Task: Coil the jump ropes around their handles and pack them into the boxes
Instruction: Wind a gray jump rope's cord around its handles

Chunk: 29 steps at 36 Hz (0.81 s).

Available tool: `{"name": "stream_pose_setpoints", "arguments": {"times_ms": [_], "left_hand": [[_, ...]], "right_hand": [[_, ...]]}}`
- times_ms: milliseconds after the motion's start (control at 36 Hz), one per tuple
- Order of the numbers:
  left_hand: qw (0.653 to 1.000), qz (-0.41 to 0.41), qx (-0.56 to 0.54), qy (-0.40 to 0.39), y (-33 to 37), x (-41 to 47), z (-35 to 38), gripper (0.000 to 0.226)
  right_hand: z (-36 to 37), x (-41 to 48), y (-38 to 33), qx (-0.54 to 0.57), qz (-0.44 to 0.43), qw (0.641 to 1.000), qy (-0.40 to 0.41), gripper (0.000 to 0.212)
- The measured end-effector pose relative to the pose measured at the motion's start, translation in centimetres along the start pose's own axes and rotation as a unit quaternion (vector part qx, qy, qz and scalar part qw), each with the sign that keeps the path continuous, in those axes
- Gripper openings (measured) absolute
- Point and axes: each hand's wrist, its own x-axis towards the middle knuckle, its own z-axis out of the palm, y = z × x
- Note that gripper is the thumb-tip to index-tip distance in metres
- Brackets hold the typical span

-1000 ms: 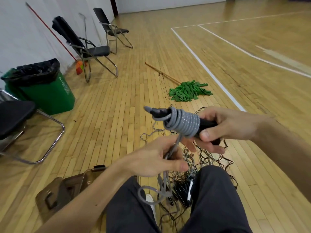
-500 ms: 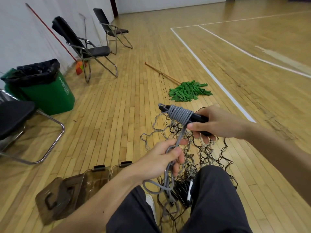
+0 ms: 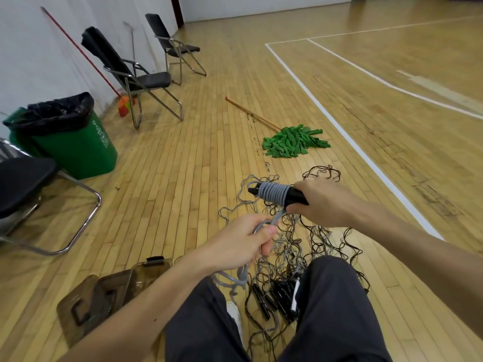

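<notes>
A: Grey rope (image 3: 275,193) location?
B: Up off the floor, ahead of the knees. Wound in tight turns round the black handles (image 3: 296,197), toward the tip end.
A: Right hand (image 3: 324,202)?
B: Curled firmly round the back end of the handles, just beside the last turn.
A: Left hand (image 3: 243,241)?
B: Lower, nearer the body. Closed round the loose length of the same rope, drawn fairly taut up to the coil. Slack end down past the wrist toward the floor.
A: Feel?
B: Prob light and floppy (braided cord by the look, not bare plastic). No real stiffness, so likely to spring loose w/o tension. Prob grippy enough; nothing fragile about it.
A: Best place to hold?
B: Handles at the bare black end, clear of the turns. Cord close to the coil, approx as now, to keep every turn snug.
A: Other stuff?
B: Tangle of ropes (image 3: 321,241) spread on the floor below both hands, dark and grey mixed, w/ spare handles (image 3: 271,301) lying between the legs. Brown box (image 3: 122,286) at lower left, well apart from the hands, w/ what looks like its lid (image 3: 78,309) beside it. Not packed yet.
</notes>
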Motion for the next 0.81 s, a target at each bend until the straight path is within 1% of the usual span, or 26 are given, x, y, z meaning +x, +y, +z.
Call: {"name": "stream_pose_setpoints", "arguments": {"times_ms": [111, 194, 278, 333, 389, 444, 472, 528, 583, 639, 694, 806], "left_hand": [[0.998, 0.013, 0.068, -0.016, 0.4, -0.2, -1.1, 0.032], [0.991, 0.035, 0.127, -0.024, 1.1, -0.3, -1.8, 0.026], [0.984, 0.062, 0.167, -0.031, 2.0, -0.4, -2.7, 0.024], [0.979, 0.075, 0.185, -0.045, 2.3, -0.3, -3.3, 0.024], [0.975, 0.083, 0.195, -0.058, 2.4, -0.3, -3.6, 0.024], [0.974, 0.089, 0.196, -0.070, 2.5, -0.1, -3.8, 0.025], [0.974, 0.090, 0.195, -0.077, 2.5, -0.1, -4.0, 0.024], [0.973, 0.094, 0.187, -0.097, 2.5, 0.0, -4.3, 0.024], [0.972, 0.096, 0.180, -0.114, 2.4, 0.1, -4.6, 0.024], [0.974, 0.090, 0.164, -0.126, 2.1, 0.4, -5.0, 0.026], [0.974, 0.094, 0.138, -0.150, 1.8, 0.5, -5.5, 0.027], [0.962, 0.086, 0.043, -0.255, 1.0, 0.7, -6.7, 0.020]], "right_hand": [[0.1, -0.5, -0.9, -0.048, -0.003, 0.998, -0.039, 0.033], [-0.2, -1.0, -1.8, -0.090, -0.033, 0.991, -0.096, 0.033], [-0.1, -1.8, -2.4, -0.080, -0.085, 0.981, -0.157, 0.030], [0.2, -2.3, -2.8, -0.065, -0.117, 0.975, -0.179, 0.029], [0.2, -2.7, -3.3, -0.052, -0.141, 0.972, -0.183, 0.040], [0.2, -3.1, -3.7, -0.026, -0.149, 0.971, -0.184, 0.056], [0.2, -3.2, -3.7, -0.016, -0.150, 0.972, -0.181, 0.060], [0.2, -3.4, -3.9, 0.006, -0.158, 0.973, -0.167, 0.054], [0.3, -3.6, -3.9, 0.072, -0.162, 0.966, -0.186, 0.047], [0.2, -3.8, -3.9, 0.158, -0.153, 0.947, -0.233, 0.045], [0.0, -4.1, -3.8, 0.213, -0.163, 0.926, -0.266, 0.045], [-0.2, -4.7, -3.3, 0.307, -0.185, 0.870, -0.338, 0.048]]}}
